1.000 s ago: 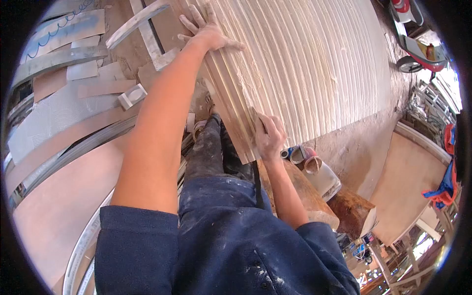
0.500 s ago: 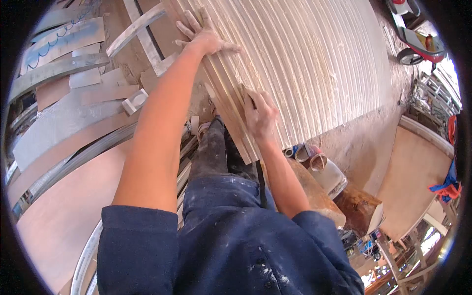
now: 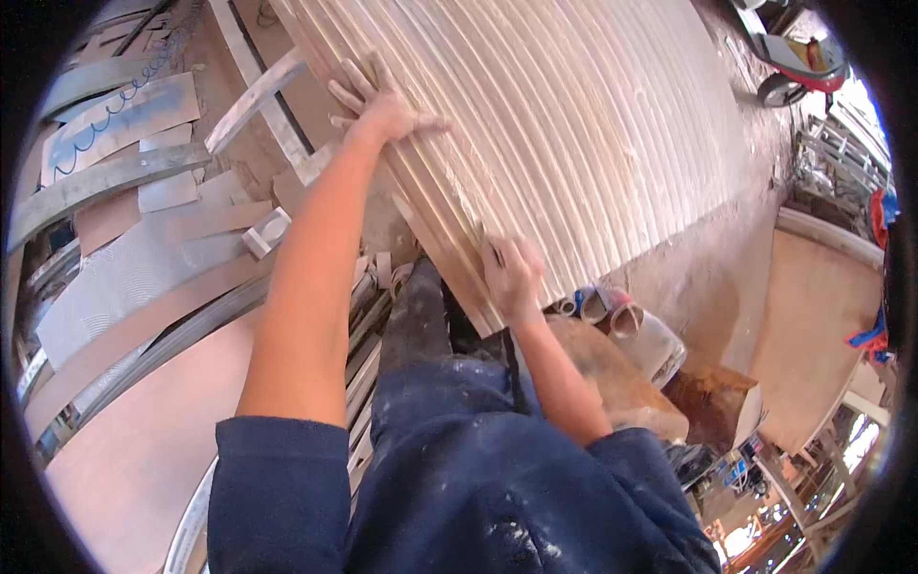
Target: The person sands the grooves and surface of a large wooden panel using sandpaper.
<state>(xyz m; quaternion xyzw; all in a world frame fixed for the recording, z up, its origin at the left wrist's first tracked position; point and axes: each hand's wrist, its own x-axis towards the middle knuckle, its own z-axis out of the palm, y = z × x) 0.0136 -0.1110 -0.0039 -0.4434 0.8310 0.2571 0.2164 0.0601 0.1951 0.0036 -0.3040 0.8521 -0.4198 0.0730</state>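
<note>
A large grooved wooden panel (image 3: 612, 115) with long parallel ridges stretches out before me, its near corner close to my waist. My left hand (image 3: 387, 113) lies on the panel near its left edge, fingers spread and thumb stretched across the ridges. Closer to my body, my right hand (image 3: 514, 275) is curled into a grip over the grooves. A small dark bit shows at its fingers, but what it holds is mostly hidden. Pale dust or shavings run along the ridges just ahead of that hand.
Curved boards and strips (image 3: 105, 187) are piled on the left beside a large pale sheet (image 3: 163, 411). At the right are open tubes or cans (image 3: 626, 319), a brown block (image 3: 712, 402), a leaning wooden board (image 3: 813, 325) and a red-and-grey wheeled thing (image 3: 803, 72).
My right hand has slid along the grooves toward my body. My left hand stays spread on the panel, while the whole view has shifted slightly.
</note>
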